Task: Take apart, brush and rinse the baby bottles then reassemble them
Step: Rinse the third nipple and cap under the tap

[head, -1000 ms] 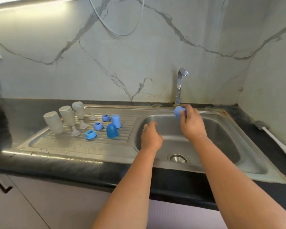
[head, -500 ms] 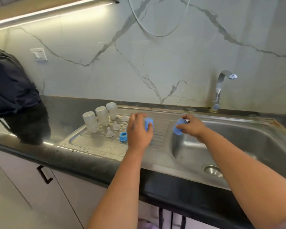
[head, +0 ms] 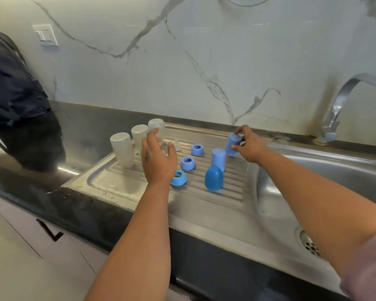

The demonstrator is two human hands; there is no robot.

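Caps stood mouth-down on the ribbed drainboard [head: 226, 192], likely to drain. The right hand [head: 251, 146] gripped one blue cap [head: 233, 144] at the far right, tilted, just touching down. The left hand [head: 157, 160] hovered with fingers spread, holding nothing, near three upturned bottles [head: 122, 148]. Rings [head: 187, 163] and teats [head: 177, 145] crowded between; a dark bag [head: 15, 94] sat far left.

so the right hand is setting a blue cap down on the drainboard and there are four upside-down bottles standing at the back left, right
Not quite: the head view shows three upside-down bottles at the back left, not four. The rest holds: the right hand grips a blue cap at the drainboard.
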